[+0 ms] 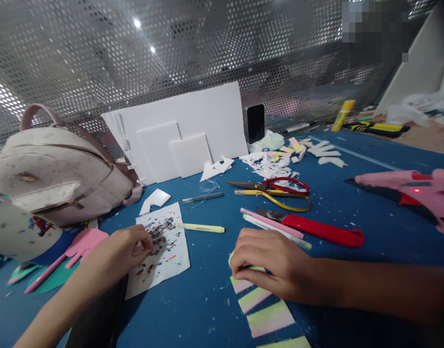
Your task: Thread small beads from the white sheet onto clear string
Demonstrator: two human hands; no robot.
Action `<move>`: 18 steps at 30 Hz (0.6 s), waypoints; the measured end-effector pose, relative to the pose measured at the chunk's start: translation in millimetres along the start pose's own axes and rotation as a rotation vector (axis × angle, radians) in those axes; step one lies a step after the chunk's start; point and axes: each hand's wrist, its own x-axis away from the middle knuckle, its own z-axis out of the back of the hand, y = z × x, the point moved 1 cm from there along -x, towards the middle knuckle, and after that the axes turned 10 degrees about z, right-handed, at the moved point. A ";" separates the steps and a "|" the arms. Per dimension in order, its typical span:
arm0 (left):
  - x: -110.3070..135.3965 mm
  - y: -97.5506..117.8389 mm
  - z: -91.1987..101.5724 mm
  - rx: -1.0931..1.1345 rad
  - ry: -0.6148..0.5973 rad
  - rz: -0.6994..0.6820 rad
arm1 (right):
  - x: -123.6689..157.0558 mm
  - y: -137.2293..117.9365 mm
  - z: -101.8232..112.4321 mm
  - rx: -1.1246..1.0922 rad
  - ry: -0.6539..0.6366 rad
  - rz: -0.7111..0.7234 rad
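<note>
My left hand (pixel 125 246) rests on the left edge of a white paper sheet (pixel 167 263) strewn with tiny coloured bits (pixel 159 232). Its fingertips are pinched together at the pile; what they hold is too small to make out. My right hand (pixel 269 266) is curled, fingers pressed down on the top of a strip of pink and yellow-green paper pieces (pixel 265 316) lying on the blue table (pixel 207 299). A pale yellow pen (pixel 202 227) lies just above the sheet.
A white backpack (pixel 58 174) stands at left, with white foam boards (pixel 178 130) leaning on the perforated metal wall behind. Red and yellow scissors (pixel 280 191), a red-handled knife (pixel 316 229), a pink pen (pixel 273 223), foam scraps (pixel 273 164) and a pink glue gun (pixel 414 188) lie to the right.
</note>
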 end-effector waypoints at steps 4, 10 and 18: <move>0.7 1.8 0.5 0.020 0.038 -0.017 | -0.1 0.1 0.0 -0.009 0.008 -0.003; -2.2 -7.7 6.8 0.180 0.144 -0.022 | 0.1 0.1 0.2 -0.011 0.008 0.006; 4.3 13.1 3.3 0.446 0.126 -0.041 | 1.2 1.8 -0.9 -0.026 0.011 -0.004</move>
